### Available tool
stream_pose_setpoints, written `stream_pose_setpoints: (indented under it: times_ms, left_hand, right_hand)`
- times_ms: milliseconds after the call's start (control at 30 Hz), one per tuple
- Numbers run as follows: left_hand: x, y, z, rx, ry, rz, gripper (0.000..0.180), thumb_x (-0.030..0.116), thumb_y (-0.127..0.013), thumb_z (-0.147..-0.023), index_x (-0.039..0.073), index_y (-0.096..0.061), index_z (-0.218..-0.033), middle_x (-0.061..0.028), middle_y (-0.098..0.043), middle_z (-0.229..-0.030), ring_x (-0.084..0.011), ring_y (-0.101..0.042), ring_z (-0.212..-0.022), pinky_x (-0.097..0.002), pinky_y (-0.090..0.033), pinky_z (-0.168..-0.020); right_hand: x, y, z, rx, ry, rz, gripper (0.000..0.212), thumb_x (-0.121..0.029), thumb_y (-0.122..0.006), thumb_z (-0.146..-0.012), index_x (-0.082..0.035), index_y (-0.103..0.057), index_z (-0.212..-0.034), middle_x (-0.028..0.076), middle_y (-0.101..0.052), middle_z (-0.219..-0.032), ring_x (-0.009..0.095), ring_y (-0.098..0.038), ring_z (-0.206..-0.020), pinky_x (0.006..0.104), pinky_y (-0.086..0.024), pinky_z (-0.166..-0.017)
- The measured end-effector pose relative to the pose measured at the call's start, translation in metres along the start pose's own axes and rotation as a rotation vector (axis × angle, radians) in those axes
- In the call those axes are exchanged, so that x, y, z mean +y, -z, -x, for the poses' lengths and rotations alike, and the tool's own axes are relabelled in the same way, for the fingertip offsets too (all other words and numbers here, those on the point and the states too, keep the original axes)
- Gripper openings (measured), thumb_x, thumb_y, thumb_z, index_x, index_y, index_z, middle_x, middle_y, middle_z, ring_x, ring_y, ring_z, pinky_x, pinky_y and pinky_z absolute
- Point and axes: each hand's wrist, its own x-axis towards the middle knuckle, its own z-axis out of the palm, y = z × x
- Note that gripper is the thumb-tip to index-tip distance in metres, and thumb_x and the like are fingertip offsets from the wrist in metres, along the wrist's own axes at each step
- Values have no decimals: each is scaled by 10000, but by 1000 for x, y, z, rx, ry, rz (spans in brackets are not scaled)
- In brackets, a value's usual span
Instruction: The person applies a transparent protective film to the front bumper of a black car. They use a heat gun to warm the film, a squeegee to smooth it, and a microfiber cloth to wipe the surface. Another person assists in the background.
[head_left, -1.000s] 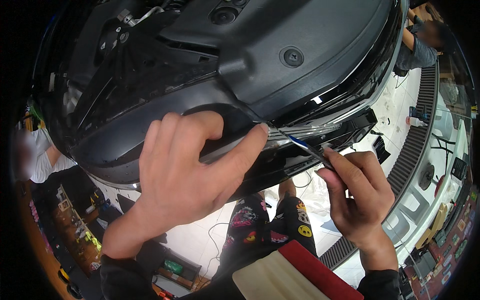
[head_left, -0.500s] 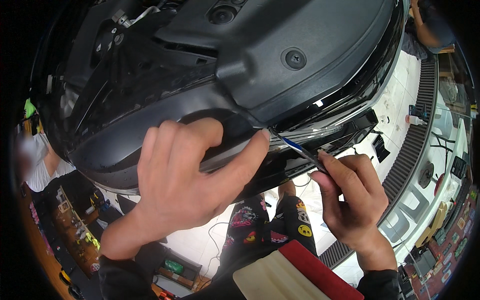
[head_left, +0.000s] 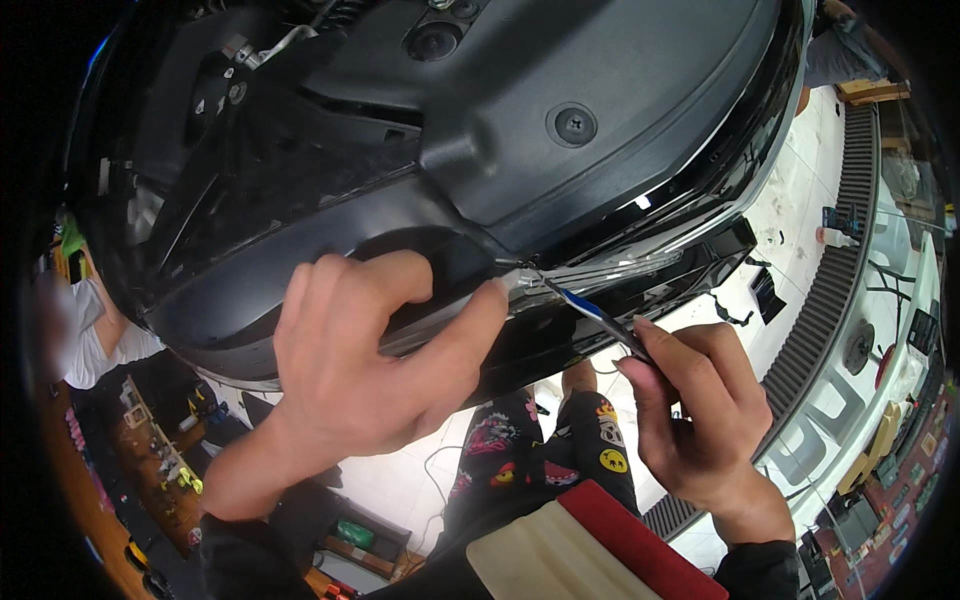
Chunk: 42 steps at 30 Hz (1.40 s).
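Note:
The black front end of a car [head_left: 270,240] fills the upper middle, its plastic cover [head_left: 500,150] fixed with a round screw clip. Wrinkled clear film [head_left: 610,268] runs along the panel edge. My left hand [head_left: 365,360] has its fingers spread, the thumb touching the film near the seam and the bent forefinger over the glossy black panel. Between thumb and fingers, my right hand [head_left: 700,405] pinches a slim craft knife [head_left: 595,312] with a blue stripe. Its thin tip points up-left, close to the film beside my left thumb; whether it touches, I cannot tell.
A cream squeegee [head_left: 540,550] and a red one [head_left: 645,540] stick up at my waist. Drain grating [head_left: 850,220] curves along the right. A white bumper part [head_left: 830,420] lies beyond it. Other people show at far left [head_left: 105,330] and upper right [head_left: 845,55].
My left thumb has shifted slightly left and down along the seam. The knife's tip sits a little lower, showing more of its blade. The view has shifted slightly over the car.

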Motion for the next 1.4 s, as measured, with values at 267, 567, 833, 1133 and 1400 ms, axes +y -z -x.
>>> stream_pose_setpoints:
  times_ms: [267,567,833,1133,1400]
  left_hand:
    - [9,5,-6,-66,68,39,441,181,-798,-698,181,-775,-1139,-51,-487,-909,-195,-462,-751,-318,-372,-605]
    - [12,3,-6,-87,108,-13,447,228,-802,-725,211,-774,-1170,-55,-493,-932,-205,-476,-787,-343,-373,-667]
    - [8,-3,-1,-34,77,14,467,228,-792,-733,213,-765,-1199,-54,-467,-932,-203,-473,-791,-347,-374,-670]
    - [5,-5,2,-38,57,-5,482,217,-776,-714,217,-766,-1196,-55,-449,-934,-213,-474,-822,-362,-385,-681]
    - [3,-5,4,-2,58,-2,446,237,-739,-703,232,-776,-1148,-43,-464,-958,-203,-477,-802,-355,-369,-676]
  right_hand:
    - [-2,10,6,-11,-114,-102,362,49,-781,-786,17,-710,-1140,113,-617,-830,200,-620,-602,306,-478,-508]
    - [-16,16,1,-41,-51,29,378,35,-773,-785,29,-711,-1158,97,-607,-816,180,-598,-553,319,-450,-459]
    - [-25,23,-7,-94,-71,70,358,23,-771,-785,28,-711,-1139,95,-607,-800,183,-603,-554,314,-454,-452]
    - [-36,27,-17,-166,-100,112,340,51,-751,-791,46,-709,-1128,105,-611,-803,168,-594,-555,294,-457,-454]
    - [-33,26,-21,-178,-44,125,363,38,-771,-778,78,-698,-1131,98,-587,-783,159,-576,-530,293,-438,-427]
